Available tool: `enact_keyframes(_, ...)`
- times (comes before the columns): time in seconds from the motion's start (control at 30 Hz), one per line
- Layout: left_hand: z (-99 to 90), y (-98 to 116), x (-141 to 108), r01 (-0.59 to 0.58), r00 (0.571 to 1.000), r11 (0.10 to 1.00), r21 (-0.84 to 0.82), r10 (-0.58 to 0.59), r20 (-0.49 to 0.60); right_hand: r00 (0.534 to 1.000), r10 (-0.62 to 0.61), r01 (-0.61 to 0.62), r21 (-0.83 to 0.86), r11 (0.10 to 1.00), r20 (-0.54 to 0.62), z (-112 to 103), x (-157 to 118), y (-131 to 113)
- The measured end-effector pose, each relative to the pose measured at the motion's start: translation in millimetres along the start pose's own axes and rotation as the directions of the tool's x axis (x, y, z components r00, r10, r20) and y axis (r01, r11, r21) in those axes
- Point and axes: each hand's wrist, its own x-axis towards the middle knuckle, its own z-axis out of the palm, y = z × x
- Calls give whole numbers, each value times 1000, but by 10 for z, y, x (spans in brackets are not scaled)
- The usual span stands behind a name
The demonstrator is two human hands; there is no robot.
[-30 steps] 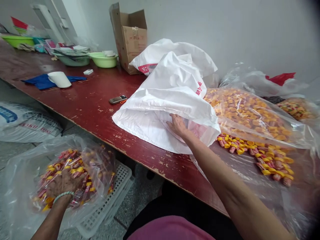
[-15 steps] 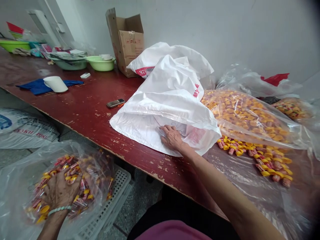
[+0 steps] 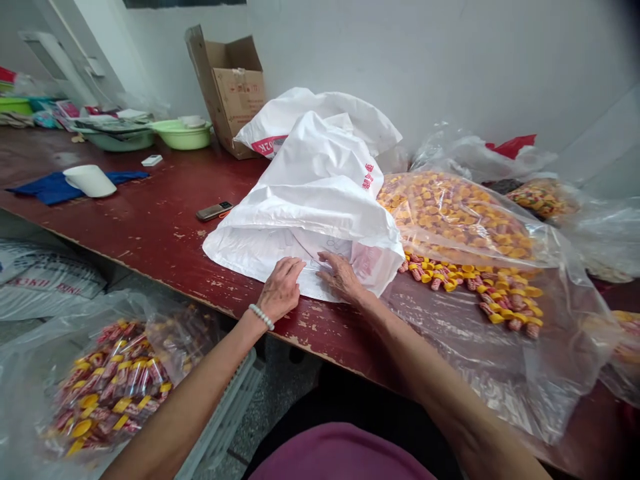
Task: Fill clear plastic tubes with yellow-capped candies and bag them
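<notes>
A white woven sack [image 3: 313, 193] lies on the table, its mouth facing me. My left hand [image 3: 281, 288], with a beaded bracelet [image 3: 262, 317] at the wrist, is at the sack's lower lip; its fingers are pressed together, and what they hold, if anything, is too small to make out. Just beside it, my right hand [image 3: 343, 277] rests at the sack's mouth with fingers stretched and apart. Thin, faint outlines show inside the opening, too fine to name. Below the table at left, a clear plastic bag [image 3: 30, 373] holds small red-and-white pieces with yellow caps [image 3: 115, 380].
Right of the sack, a large clear bag [image 3: 555, 380] on the red table [image 3: 165, 233] holds many similar capped pieces [image 3: 455, 213]. A phone [image 3: 214, 211], white cup [image 3: 90, 181], blue cloth [image 3: 47, 190], green basins [image 3: 183, 137] and cardboard box [image 3: 240, 100] stand left and behind.
My left hand has left the bag of capped pieces below and moved up right to the sack's mouth. My right hand stays there, its fingers slightly shifted. The view has turned a little right.
</notes>
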Motion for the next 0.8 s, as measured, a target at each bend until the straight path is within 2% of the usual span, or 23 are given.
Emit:
enact_keyframes(0.13,175,-58,264,-91,992,991,98,82,94,996,-42,46,40,998,-82,-21,-6,8)
enact_keyframes(0.2,211,-64,331,-89,990,989,118,75,117,983,-62,68,27,997,-176,-90,-74,-30)
enact_keyframes(0.3,217,-56,362,-38,988,987,154,15,151,949,-51,33,-63,997,-311,-226,-267,-113)
enact_keyframes(0.33,213,-50,359,-28,986,987,156,2,169,949,-49,19,-101,995,-312,-261,-345,-139)
enact_keyframes(0.4,202,-36,348,-21,978,989,145,-10,210,970,-41,-4,-184,983,-240,-297,-489,-175)
enact_keyframes(0.5,184,-17,337,0,965,994,108,-28,261,995,21,-48,-287,957,-95,-264,-620,-189)
enact_keyframes(0.57,168,-16,334,14,961,998,60,-30,275,996,66,-82,-314,946,-62,-218,-652,-181)
enact_keyframes(0.67,141,-30,317,48,970,998,-42,-37,239,994,78,-97,-266,959,-81,-176,-670,-156)
enact_keyframes(0.8,118,-55,266,179,977,962,-205,-150,149,983,97,-109,-70,992,-158,-200,-709,-103)
